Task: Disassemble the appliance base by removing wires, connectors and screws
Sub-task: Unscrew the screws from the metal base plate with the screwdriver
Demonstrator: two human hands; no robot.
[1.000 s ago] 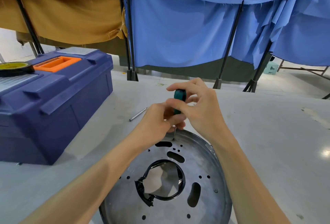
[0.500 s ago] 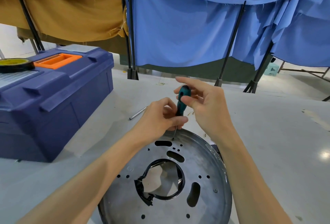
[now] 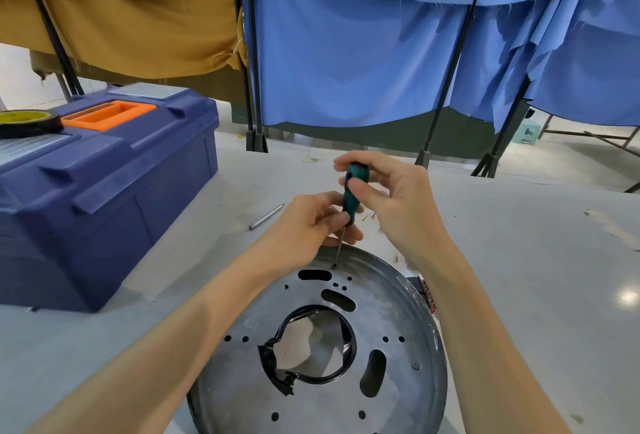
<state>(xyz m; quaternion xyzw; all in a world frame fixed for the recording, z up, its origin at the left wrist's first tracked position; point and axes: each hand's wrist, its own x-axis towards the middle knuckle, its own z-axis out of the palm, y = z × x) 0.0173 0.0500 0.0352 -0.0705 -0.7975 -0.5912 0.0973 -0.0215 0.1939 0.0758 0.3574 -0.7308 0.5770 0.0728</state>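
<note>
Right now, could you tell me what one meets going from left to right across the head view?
Toolbox → metal pin → screwdriver → stool in the background.

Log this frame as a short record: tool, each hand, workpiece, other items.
tool: screwdriver, teal handle, near upright, tip on the plate near its far rim
left hand: pinches the lower handle
right hand: fingertips hold the handle top
workpiece: round metal base plate, flat on the table, black ring at its centre opening
other items: blue toolbox at left, tape roll on its lid, metal rod on the table
</note>
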